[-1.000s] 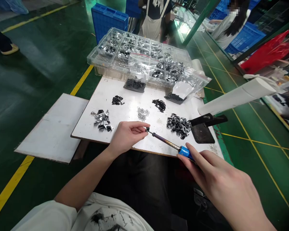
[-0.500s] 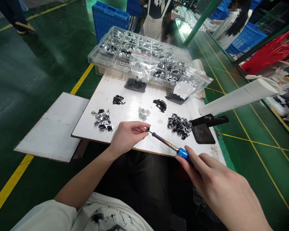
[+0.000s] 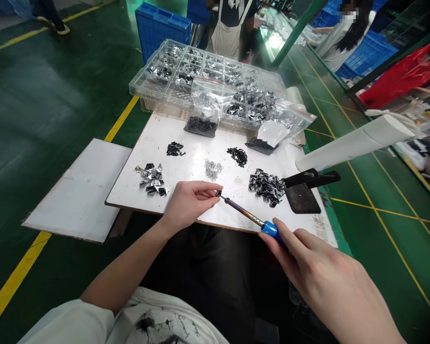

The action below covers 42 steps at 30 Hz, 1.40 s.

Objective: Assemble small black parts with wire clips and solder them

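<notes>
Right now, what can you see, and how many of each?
Iron: one, blue handle, lower middle
Small part: one, dark, centre
Table: one, white, middle
Black piles: two, black, middle
Silver pile: one, silver, middle
Mixed piles: two, black-silver, table's sides
Bags: two, clear, behind piles
Tray: one, clear, table's back
Board: one, white, left
Roll: one, white, right
Tool: one, black, right
Red plastic: one, red, upper right
Crates: several, blue, back
Floor: one, green, around
Other people: three, back
Left hand: one, bare, holding part
Right hand: one, bare, around iron
</notes>
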Each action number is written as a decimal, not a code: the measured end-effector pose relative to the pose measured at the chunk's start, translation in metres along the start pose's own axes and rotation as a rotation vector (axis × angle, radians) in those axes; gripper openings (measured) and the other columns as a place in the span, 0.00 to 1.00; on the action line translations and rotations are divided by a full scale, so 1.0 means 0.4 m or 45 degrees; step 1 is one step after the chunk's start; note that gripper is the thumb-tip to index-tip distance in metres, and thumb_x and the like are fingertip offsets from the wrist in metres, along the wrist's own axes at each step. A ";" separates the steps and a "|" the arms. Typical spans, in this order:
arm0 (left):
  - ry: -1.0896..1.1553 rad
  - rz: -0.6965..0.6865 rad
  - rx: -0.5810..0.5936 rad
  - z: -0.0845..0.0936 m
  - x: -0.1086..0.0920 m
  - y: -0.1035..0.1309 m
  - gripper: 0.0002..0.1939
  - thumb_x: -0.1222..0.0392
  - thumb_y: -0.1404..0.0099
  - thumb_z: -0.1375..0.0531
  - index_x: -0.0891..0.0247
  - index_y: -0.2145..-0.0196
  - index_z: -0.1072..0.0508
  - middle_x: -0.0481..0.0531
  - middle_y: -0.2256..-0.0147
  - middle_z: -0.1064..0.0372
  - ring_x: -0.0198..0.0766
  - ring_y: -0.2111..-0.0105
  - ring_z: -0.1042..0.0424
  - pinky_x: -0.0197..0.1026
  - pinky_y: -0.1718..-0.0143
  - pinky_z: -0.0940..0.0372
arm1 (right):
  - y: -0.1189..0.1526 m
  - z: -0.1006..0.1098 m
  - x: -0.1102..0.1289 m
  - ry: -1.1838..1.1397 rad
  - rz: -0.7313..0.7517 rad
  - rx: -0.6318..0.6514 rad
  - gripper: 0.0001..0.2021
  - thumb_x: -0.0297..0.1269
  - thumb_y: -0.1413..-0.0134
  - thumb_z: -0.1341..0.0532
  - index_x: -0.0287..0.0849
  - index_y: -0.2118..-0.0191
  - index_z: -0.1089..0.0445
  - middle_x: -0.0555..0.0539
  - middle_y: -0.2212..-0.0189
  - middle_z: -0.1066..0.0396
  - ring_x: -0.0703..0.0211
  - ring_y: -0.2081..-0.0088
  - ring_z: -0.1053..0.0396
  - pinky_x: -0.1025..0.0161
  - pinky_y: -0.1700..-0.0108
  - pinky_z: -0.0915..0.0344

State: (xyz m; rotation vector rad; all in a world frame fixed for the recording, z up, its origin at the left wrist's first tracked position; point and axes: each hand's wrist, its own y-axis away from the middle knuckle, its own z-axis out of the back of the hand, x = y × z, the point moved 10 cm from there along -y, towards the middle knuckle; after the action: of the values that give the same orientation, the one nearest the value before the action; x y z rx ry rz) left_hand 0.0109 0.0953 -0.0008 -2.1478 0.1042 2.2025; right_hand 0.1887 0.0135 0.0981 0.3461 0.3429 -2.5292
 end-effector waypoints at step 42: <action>-0.240 -0.036 0.193 -0.049 -0.022 -0.001 0.24 0.58 0.38 0.34 0.59 0.44 0.26 0.52 0.62 0.19 0.41 0.62 0.20 0.41 0.57 0.24 | -0.088 -0.219 -0.140 -1.444 -0.756 -0.476 0.08 0.39 0.39 0.38 0.42 0.61 0.23 0.45 0.62 0.24 0.58 0.65 0.29 0.62 0.67 0.34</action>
State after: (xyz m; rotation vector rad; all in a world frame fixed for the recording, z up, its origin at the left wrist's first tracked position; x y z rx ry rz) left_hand 0.0307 0.0940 0.0073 -1.8451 0.2217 2.2865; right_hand 0.2294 0.0972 0.0401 -1.4569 0.4645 -2.6305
